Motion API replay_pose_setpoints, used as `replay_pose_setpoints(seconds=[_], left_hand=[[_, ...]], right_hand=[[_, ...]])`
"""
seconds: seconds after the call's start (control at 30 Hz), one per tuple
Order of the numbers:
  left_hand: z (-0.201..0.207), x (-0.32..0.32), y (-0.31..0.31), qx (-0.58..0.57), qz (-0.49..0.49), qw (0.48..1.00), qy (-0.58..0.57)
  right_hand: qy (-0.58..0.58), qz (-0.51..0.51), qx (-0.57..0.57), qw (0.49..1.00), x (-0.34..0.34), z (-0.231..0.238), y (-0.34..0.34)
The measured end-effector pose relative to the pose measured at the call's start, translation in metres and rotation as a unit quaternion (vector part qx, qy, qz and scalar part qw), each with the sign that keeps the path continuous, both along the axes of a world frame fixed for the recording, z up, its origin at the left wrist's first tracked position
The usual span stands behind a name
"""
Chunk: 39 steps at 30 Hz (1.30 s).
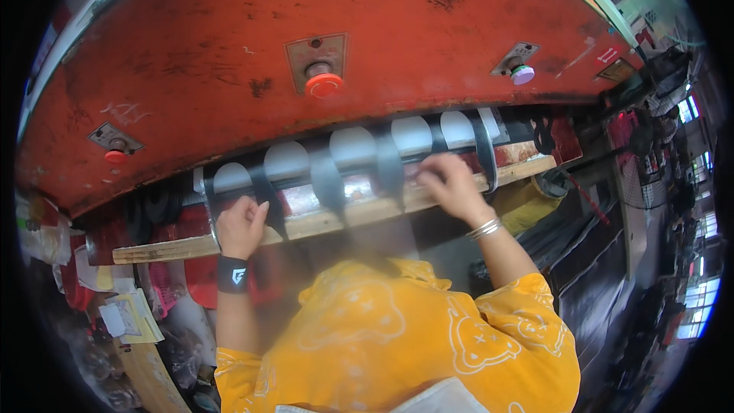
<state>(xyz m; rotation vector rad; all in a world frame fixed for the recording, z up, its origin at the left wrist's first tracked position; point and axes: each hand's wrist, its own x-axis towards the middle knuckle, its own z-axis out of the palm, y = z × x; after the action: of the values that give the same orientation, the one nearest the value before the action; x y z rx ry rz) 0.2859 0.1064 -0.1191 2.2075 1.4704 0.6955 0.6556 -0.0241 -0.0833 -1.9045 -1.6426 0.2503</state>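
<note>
left hand (241, 226) with fingers curled against a dark curved metal strap (267, 197), right hand (451, 183) fingers bent onto the long pale wooden board (336, 222), below a big worn red machine housing (321, 30)

A big red machine housing (367, 38) arches across the top, with a red round button (324, 84) at its middle, a smaller red button (116, 156) toward the left and a pale knob (523, 74) toward the right. Papers (130, 317) lie lower left.
</note>
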Motion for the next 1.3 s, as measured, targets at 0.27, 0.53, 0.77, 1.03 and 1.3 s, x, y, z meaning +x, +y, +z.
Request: replay_pose_setpoints(seconds=[0.27, 0.53, 0.77, 1.03, 1.3], left_hand=[[0.005, 0.003, -0.001, -0.026, 0.01, 0.999, 0.015], [-0.012, -0.005, -0.024, -0.018, 0.011, 0.999, 0.037], [-0.016, -0.026, -0.096, -0.029, -0.035, 0.999, -0.019], [-0.014, -0.054, -0.178, -0.148, -0.022, 0.989, -0.019], [-0.016, -0.061, -0.209, -0.142, -0.059, 0.988, -0.001]], right_hand=[[-0.17, 0.058, -0.051, 0.982, -0.036, 0.001, -0.026], [-0.148, 0.08, -0.155, 0.973, -0.043, 0.002, -0.041], [0.023, 0.008, -0.078, 0.997, -0.038, 0.035, -0.007], [-0.08, 0.095, -0.05, 0.991, -0.096, -0.001, 0.023], [-0.061, 0.045, -0.056, 0.996, -0.03, 0.018, -0.026]])
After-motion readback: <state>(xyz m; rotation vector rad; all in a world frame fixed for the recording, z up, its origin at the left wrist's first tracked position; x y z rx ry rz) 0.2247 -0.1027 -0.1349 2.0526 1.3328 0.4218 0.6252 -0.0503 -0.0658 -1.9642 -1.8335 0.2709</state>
